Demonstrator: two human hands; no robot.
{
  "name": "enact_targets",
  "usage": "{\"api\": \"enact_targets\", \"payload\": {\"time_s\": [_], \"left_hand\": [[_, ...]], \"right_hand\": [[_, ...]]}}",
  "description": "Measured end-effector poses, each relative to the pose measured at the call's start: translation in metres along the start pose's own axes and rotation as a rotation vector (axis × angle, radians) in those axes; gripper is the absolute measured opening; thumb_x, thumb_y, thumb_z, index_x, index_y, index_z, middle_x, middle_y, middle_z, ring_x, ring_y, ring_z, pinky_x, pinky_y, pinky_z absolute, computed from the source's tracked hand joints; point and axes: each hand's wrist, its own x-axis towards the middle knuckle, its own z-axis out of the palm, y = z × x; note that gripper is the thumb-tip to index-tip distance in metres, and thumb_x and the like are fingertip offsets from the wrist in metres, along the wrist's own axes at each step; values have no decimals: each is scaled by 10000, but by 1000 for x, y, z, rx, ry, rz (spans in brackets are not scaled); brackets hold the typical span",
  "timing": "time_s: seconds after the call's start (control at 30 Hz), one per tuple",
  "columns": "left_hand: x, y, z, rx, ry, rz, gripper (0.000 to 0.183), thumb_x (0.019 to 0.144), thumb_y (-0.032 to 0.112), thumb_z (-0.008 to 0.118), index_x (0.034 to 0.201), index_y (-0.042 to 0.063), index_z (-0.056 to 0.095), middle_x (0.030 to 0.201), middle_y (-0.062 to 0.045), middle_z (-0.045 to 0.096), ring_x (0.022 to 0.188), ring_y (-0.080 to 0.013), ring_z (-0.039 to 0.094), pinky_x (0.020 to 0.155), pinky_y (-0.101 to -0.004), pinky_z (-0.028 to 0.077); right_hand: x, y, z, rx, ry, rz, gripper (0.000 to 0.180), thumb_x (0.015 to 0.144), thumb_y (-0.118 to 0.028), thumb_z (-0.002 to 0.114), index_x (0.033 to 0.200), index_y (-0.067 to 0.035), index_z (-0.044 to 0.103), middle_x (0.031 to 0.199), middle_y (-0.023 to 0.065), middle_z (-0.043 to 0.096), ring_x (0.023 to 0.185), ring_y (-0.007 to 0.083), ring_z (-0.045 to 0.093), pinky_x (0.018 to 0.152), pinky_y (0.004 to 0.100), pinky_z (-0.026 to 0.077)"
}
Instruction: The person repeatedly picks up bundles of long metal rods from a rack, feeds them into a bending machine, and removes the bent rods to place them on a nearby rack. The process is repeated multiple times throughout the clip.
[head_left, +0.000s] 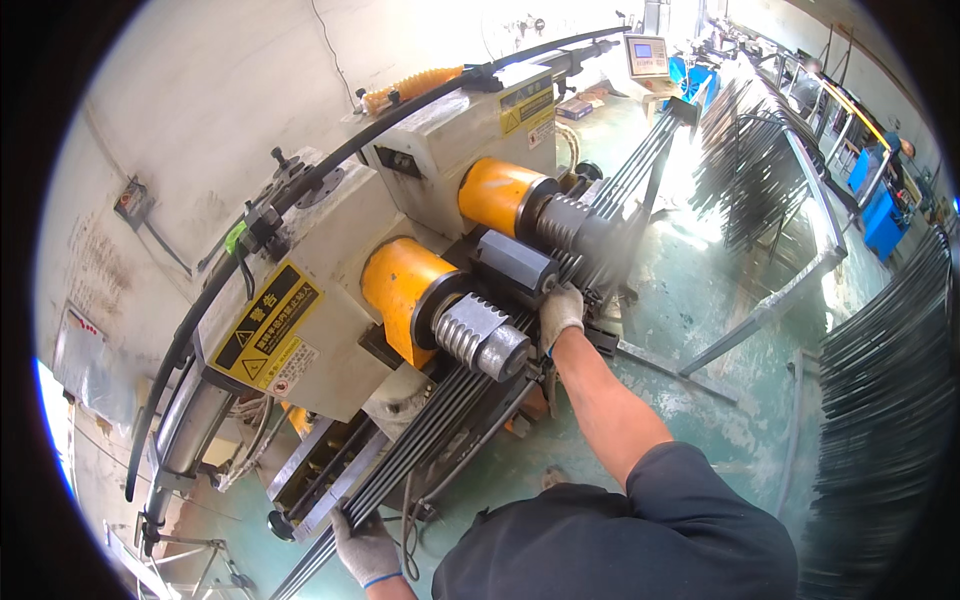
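Note:
A bundle of long dark metal rods or tubes (420, 457) runs diagonally along the front of a two-headed bending machine (322, 345). My left hand (367, 547), in a pale work glove, grips the rods at the lower left. My gloved right hand (561, 316) is at the machine's middle, against the end of a dark faceted block (517, 262); its fingertips are hidden, so its hold is unclear. On either side of it, a grooved metal die (476, 334) and a second grooved die (570, 225) project from orange cylinders (409, 289). Dust or blur veils the farther die's end.
Dark rods hang densely on a metal rack (814, 187) at right, with another mass of rods (885, 420) nearer. A control panel (646, 56) stands at the far end. Black hose (337, 154) arches over the machine. Other people (892, 150) are in the right background.

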Motion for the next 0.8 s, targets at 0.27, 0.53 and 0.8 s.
{"api": "enact_targets", "payload": {"time_s": [0.27,0.53,0.8], "left_hand": [[3,-7,32,-84,-149,-85,345,1088,322,718,1227,8,749,1223,-123,788,1150,-286,728,1066,-452,559],[-10,63,-5,-278,181,19,417,1091,197,666,1431,-44,680,1486,-211,695,1389,-366,637,1278,-547,444],[-14,25,16,-148,75,-58,464,1106,250,684,1476,-29,655,1488,-203,689,1355,-362,648,1208,-520,498]], "right_hand": [[34,17,-13,-1431,-28,-408,368,1029,-265,598,1340,-252,794,1406,10,754,1356,170,668,1066,300,513],[-4,-3,-8,-233,-201,-237,363,1127,-281,468,1267,-78,735,1221,152,760,1145,301,710,969,391,529],[5,18,-11,137,-44,-53,308,1118,-299,537,1074,-94,763,967,76,731,886,226,663,779,383,495]]}}
